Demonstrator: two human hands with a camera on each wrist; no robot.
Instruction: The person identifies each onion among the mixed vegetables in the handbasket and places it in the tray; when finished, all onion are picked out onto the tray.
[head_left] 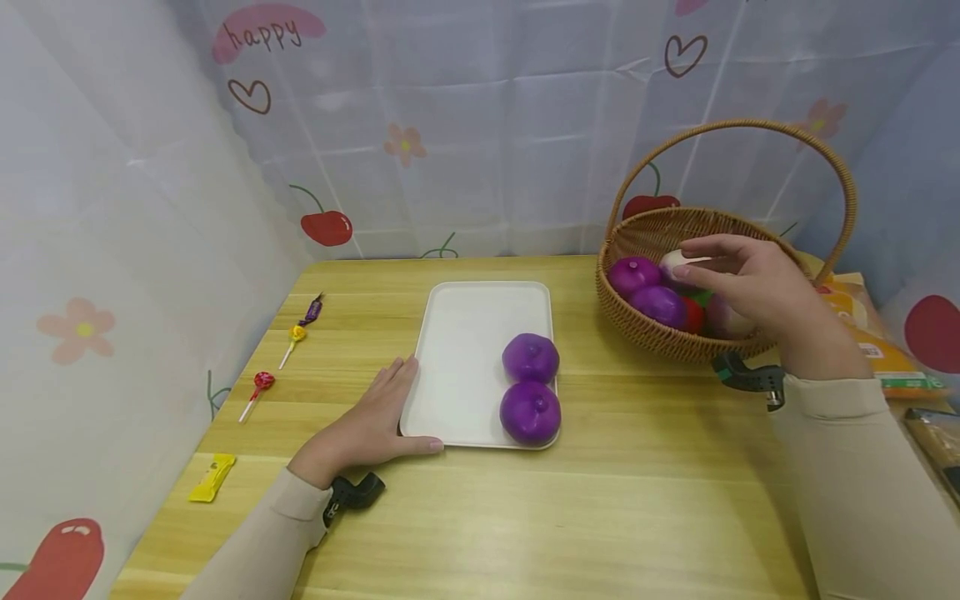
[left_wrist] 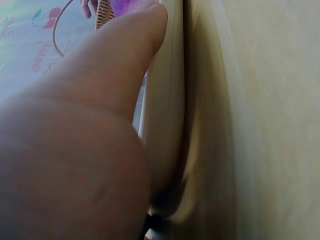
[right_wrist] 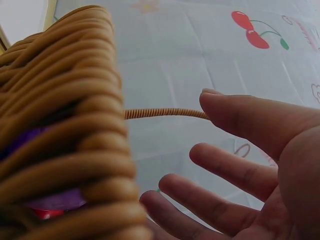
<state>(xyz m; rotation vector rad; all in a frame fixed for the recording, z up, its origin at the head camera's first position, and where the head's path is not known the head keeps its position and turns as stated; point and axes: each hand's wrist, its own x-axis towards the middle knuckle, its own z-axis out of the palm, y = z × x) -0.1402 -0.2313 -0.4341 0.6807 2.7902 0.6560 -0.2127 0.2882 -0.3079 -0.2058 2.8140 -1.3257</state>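
Observation:
My left hand [head_left: 375, 417] rests at the near left corner of a white tray [head_left: 465, 358], its fingers straight along the left side and its thumb along the front edge. On the tray's right side sit two round purple onion-like vegetables [head_left: 531, 412], one behind the other. Over the wicker basket [head_left: 660, 337] hovers my right hand [head_left: 757, 279], fingers loosely extended and thumb apart. Nothing shows between thumb and fingers in the right wrist view. Below that hand, the basket holds more purple vegetables [head_left: 633, 275], a white-and-purple one [head_left: 675, 268] and a red one [head_left: 694, 317].
Along the table's left side lie a purple-wrapped candy [head_left: 312, 310], a yellow lollipop [head_left: 297, 333], a red lollipop [head_left: 262, 382] and a yellow packet [head_left: 213, 477]. The basket's tall handle [head_left: 750, 123] arches above it. Orange packaging [head_left: 892, 358] lies to its right.

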